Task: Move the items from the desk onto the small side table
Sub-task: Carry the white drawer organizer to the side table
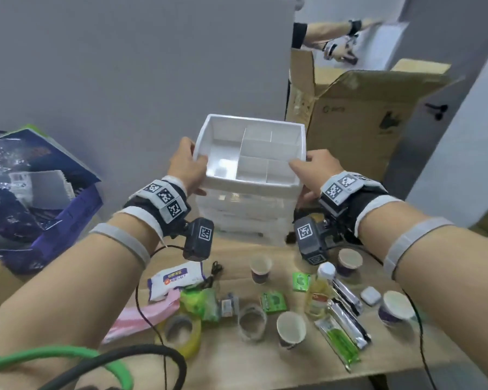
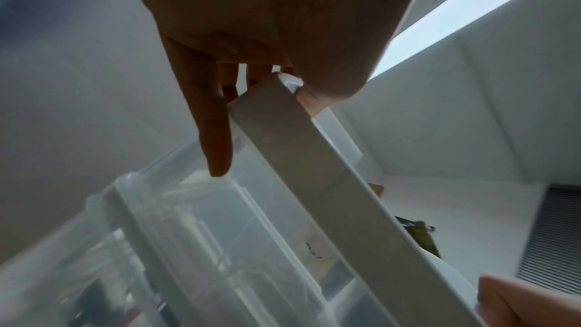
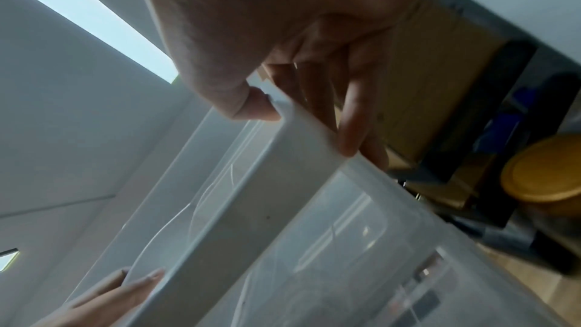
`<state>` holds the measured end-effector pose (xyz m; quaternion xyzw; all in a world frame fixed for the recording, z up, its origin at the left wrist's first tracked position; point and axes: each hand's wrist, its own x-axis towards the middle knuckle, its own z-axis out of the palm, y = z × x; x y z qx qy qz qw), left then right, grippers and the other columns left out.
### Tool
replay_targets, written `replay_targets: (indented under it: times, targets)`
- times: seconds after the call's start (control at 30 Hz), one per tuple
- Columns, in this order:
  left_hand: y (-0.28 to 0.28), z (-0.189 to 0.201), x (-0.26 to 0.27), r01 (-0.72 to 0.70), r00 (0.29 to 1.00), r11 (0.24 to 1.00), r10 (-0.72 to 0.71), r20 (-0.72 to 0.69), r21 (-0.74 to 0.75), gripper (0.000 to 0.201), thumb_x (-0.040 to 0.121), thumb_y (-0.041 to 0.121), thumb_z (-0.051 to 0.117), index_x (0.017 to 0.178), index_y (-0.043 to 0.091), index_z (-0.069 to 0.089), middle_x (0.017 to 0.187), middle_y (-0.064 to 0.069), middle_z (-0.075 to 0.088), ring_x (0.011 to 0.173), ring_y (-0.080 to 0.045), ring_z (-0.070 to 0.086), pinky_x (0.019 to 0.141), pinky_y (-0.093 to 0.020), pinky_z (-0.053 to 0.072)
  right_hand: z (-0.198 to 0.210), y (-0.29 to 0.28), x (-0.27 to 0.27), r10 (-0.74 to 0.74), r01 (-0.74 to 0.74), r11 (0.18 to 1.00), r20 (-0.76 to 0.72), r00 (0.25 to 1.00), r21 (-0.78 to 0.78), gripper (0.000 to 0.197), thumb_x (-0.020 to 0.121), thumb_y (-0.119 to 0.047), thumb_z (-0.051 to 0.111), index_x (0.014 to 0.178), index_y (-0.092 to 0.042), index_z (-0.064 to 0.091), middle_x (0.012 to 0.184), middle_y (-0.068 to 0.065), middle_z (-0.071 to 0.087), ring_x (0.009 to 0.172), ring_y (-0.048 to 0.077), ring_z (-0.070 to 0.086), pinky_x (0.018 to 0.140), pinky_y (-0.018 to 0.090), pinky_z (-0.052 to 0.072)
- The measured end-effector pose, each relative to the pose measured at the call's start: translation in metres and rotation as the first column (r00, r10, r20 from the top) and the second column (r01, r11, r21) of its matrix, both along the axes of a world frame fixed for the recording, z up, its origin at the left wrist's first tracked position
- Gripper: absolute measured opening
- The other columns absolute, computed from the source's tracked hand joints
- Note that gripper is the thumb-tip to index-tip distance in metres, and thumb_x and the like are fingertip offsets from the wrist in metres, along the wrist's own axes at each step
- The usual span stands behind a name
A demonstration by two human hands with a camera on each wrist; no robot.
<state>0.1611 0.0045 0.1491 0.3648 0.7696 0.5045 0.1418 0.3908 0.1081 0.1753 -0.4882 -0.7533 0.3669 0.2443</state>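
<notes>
A white divided organizer tray (image 1: 245, 187) tops a stack of translucent drawers (image 1: 245, 218) at the back of the wooden desk (image 1: 237, 361). My left hand (image 1: 188, 167) grips the tray's left rim, thumb inside. My right hand (image 1: 316, 170) grips its right rim the same way. The left wrist view shows my left hand (image 2: 251, 59) on the tray's wall (image 2: 314, 158); the right wrist view shows my right hand (image 3: 298, 59) on the tray's wall (image 3: 251, 195). Whether the tray is lifted off the stack I cannot tell. Paper cups (image 1: 290, 329), a bottle (image 1: 320, 291), wipes (image 1: 175, 280) and tape rolls (image 1: 181, 332) lie on the desk.
An open cardboard box (image 1: 364, 122) stands close behind on the right. A purple bag of clutter (image 1: 40, 187) sits at the left. Another person's arm (image 1: 335, 32) reaches at top right. Green and black cables (image 1: 96, 358) cross the near left corner.
</notes>
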Motion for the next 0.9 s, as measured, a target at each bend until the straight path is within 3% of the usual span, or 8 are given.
replay_targets:
  times: [0.13,0.23,0.33,0.4,0.53,0.63,0.77,0.9]
  targets:
    - [0.019,0.026,0.063,0.101,0.994,0.995,-0.101,-0.038,-0.006,0.013,0.098,0.023,0.048,0.106,0.013,0.042,0.111,-0.011,0.052,0.083,-0.030,0.063,0.042,-0.032,0.054,0.019,0.000,0.075,-0.090,0.090,0.995,0.014,0.996,0.051,0.039,0.069,-0.040,0.051,0.083,-0.009,0.072,0.075,0.010,0.075,0.057,0.033,0.073,0.059,0.047,0.062]
    - [0.036,0.049,0.117,0.163,0.979,0.987,-0.163,-0.119,-0.007,0.014,0.097,0.027,0.048,0.101,0.014,0.044,0.109,-0.012,0.055,0.087,-0.032,0.064,0.048,-0.037,0.056,0.032,0.002,0.138,-0.191,0.189,0.976,0.009,0.981,0.108,0.042,0.070,-0.040,0.051,0.075,-0.002,0.066,0.074,0.013,0.072,0.062,0.034,0.071,0.061,0.048,0.062]
    - [0.055,0.067,0.176,0.218,0.957,0.976,-0.215,-0.194,-0.006,0.015,0.096,0.032,0.048,0.102,0.019,0.047,0.108,-0.010,0.060,0.090,-0.032,0.066,0.056,-0.038,0.058,0.039,0.001,0.203,-0.301,0.296,0.941,0.006,0.954,0.165,0.032,0.075,-0.039,0.051,0.059,-0.012,0.053,0.061,0.008,0.058,0.064,0.032,0.060,0.066,0.039,0.054]
    - [0.070,0.073,0.224,0.273,0.936,0.962,-0.264,-0.233,0.007,0.015,0.096,0.034,0.048,0.102,0.021,0.049,0.104,-0.007,0.061,0.087,-0.029,0.066,0.054,-0.036,0.056,0.038,-0.001,0.254,-0.371,0.370,0.916,-0.019,0.928,0.154,0.032,0.074,-0.039,0.051,0.061,-0.012,0.058,0.063,0.008,0.065,0.068,0.034,0.065,0.069,0.038,0.054]
    - [0.101,0.065,0.344,0.422,0.878,0.907,-0.411,-0.247,-0.009,0.016,0.093,0.035,0.050,0.097,0.020,0.049,0.089,0.000,0.057,0.080,-0.028,0.064,0.050,-0.033,0.053,0.022,-0.011,0.373,-0.539,0.545,0.834,-0.087,0.838,0.086,0.041,0.073,-0.037,0.049,0.075,0.000,0.067,0.074,0.017,0.071,0.071,0.035,0.070,0.072,0.047,0.061]
    - [0.119,0.042,0.444,0.569,0.801,0.821,-0.565,-0.197,-0.043,0.015,0.091,0.030,0.051,0.099,0.018,0.050,0.086,0.003,0.053,0.077,-0.026,0.064,0.047,-0.032,0.055,-0.002,-0.026,0.465,-0.686,0.691,0.722,-0.115,0.718,0.009,0.046,0.072,-0.038,0.049,0.079,0.004,0.066,0.073,0.016,0.072,0.063,0.033,0.070,0.061,0.042,0.060]
    - [0.131,-0.004,0.574,0.742,0.659,0.664,-0.747,-0.085,-0.092,0.010,0.089,0.024,0.051,0.092,0.016,0.046,0.095,-0.005,0.054,0.074,-0.026,0.062,0.046,-0.034,0.057,-0.044,-0.065,0.582,-0.824,0.819,0.565,-0.116,0.554,-0.101,0.045,0.072,-0.037,0.053,0.087,0.003,0.069,0.077,0.018,0.075,0.064,0.034,0.073,0.061,0.049,0.062]
    - [0.127,-0.065,0.696,0.885,0.436,0.423,-0.899,0.028,-0.195,0.012,0.093,0.019,0.052,0.104,0.014,0.049,0.105,-0.007,0.055,0.081,-0.028,0.062,0.048,-0.038,0.060,-0.103,-0.126,0.681,-0.923,0.909,0.382,-0.008,0.386,-0.166,0.032,0.084,-0.031,0.053,0.085,-0.002,0.066,0.080,0.018,0.069,0.067,0.029,0.066,0.064,0.033,0.056]
